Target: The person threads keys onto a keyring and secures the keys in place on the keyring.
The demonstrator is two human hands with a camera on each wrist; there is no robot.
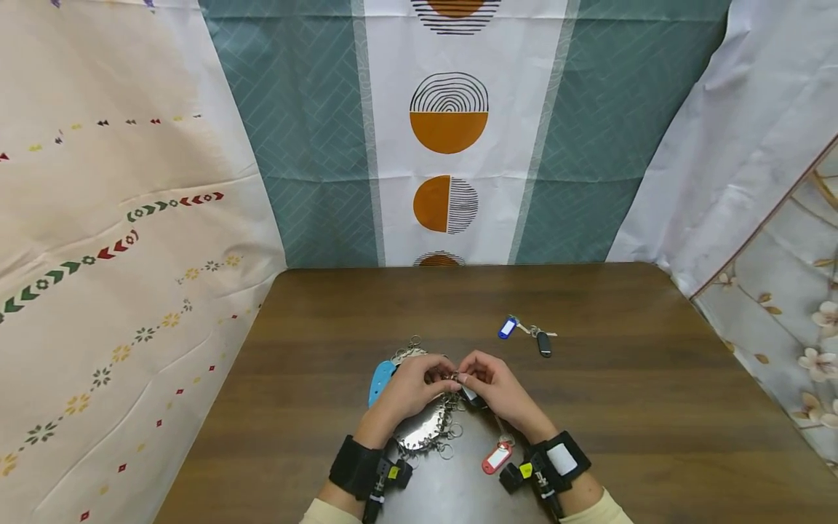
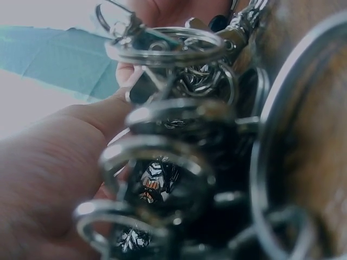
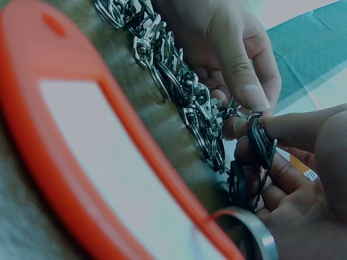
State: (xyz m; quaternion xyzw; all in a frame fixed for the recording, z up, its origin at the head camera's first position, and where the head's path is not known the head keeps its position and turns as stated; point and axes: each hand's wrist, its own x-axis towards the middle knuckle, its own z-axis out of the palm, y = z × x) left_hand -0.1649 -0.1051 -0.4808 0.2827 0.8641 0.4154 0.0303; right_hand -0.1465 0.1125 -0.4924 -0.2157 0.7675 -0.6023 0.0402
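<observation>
My left hand (image 1: pixel 419 382) pinches a small metal ring (image 3: pixel 249 114) between thumb and fingers. Fingertip to fingertip with it, my right hand (image 1: pixel 494 382) holds a black key tag (image 3: pixel 260 143) and a thin key (image 3: pixel 265 181) beside that ring. Under my left hand lies a shiny rounded metal piece (image 1: pixel 419 431), edged with several clips and split rings (image 3: pixel 190 97). These rings loom large and blurred in the left wrist view (image 2: pixel 157 154). A red key tag (image 1: pixel 497 458) with a white label lies below my right hand, and blurred in the right wrist view.
A bright blue object (image 1: pixel 381 382) pokes out left of my left hand. Farther back on the wooden table (image 1: pixel 314 320) lie a blue key tag (image 1: pixel 508 327), keys and a black fob (image 1: pixel 544 344). Patterned cloths (image 1: pixel 314 145) hang behind and at the sides.
</observation>
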